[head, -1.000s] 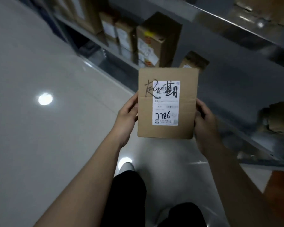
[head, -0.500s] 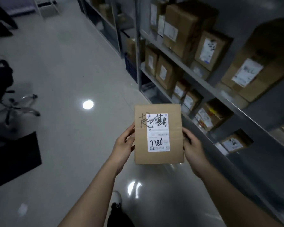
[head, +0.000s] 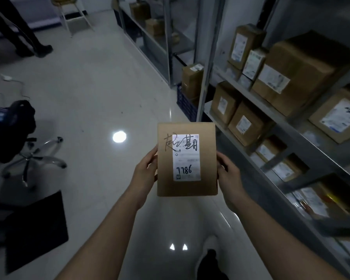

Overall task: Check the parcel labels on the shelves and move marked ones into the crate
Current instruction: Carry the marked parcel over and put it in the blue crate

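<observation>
Behind the parcel (head: 187,158), both hands' (head: 144,174) (head: 229,176) gripping fingers are hidden; label (head: 186,157) print blurred.

I stand in a parcel storeroom: metal shelves (head: 287,126) beside me carry labelled cardboard boxes (head: 297,71), and an office chair (head: 28,150) sits on the glossy tiled floor (head: 93,93).
</observation>
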### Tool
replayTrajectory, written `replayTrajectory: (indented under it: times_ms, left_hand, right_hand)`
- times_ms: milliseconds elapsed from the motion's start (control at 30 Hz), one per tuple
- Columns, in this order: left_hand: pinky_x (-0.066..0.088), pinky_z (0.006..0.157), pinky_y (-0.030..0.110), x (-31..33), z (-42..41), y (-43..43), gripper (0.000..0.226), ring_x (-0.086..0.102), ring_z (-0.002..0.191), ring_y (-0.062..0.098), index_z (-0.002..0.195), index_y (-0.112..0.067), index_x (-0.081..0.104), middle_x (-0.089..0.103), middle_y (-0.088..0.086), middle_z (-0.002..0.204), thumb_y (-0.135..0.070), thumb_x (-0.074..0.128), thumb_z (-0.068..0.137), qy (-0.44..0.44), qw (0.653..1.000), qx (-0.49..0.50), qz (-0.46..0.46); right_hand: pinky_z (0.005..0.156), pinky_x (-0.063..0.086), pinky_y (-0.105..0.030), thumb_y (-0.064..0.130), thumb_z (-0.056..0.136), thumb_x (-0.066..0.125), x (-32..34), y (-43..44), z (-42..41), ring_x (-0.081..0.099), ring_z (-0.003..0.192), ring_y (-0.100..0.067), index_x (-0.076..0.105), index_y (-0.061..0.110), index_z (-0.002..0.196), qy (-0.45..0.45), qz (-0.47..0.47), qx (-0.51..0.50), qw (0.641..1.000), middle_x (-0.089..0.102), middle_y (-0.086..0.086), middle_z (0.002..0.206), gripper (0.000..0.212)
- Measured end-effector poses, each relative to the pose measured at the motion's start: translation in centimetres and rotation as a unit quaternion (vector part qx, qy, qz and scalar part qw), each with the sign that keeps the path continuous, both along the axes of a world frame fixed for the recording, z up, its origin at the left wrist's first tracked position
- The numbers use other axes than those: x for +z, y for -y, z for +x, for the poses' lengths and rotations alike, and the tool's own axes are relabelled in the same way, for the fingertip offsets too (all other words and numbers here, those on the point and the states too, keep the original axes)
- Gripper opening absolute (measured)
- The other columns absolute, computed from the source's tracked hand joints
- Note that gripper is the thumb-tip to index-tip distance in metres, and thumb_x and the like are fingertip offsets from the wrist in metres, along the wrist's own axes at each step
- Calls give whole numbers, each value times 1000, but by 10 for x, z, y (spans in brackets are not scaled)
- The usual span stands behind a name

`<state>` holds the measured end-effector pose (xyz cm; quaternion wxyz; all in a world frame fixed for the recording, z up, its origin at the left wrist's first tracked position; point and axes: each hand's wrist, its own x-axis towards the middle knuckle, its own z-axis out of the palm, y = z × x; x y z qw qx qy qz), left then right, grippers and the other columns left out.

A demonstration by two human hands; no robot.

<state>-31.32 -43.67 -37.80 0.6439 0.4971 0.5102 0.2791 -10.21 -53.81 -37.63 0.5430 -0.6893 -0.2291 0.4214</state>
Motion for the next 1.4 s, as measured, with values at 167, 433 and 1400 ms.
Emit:
replayTrajectory:
  times_ms: [167, 433, 1400]
  left_hand:
    - [60, 98, 42, -38, 38, -112, 41, 71, 116, 18, 147, -44, 56, 77, -4, 120, -25, 42, 114, -20, 999, 16, -29]
    - [59, 95, 37, -61, 87, -290, 49, 74, 108, 15, 152, -39, 51, 79, 2, 114, -14, 39, 112, -55, 995, 62, -63]
    - [51, 108, 54, -155, 342, -915, 38, 60, 130, 21, 141, -39, 62, 72, -5, 124, -48, 39, 111, -72, 963, -215, -144]
  right_hand:
    - [75, 58, -19, 8, 111, 40, -50, -123, 40, 73, 105, -7, 69, 30, 137, -28, -42, 20, 999, 77, 6, 120, 44]
    - [72, 56, -22, 28, 112, 40, -70, -328, 94, 76, 98, -9, 74, 34, 127, -64, -100, 48, 992, 81, 10, 111, 38]
    - [69, 55, -33, 46, 110, 42, -165, -847, 271, 77, 81, -14, 76, 23, 113, -158, -137, -357, 910, 82, 1, 95, 41]
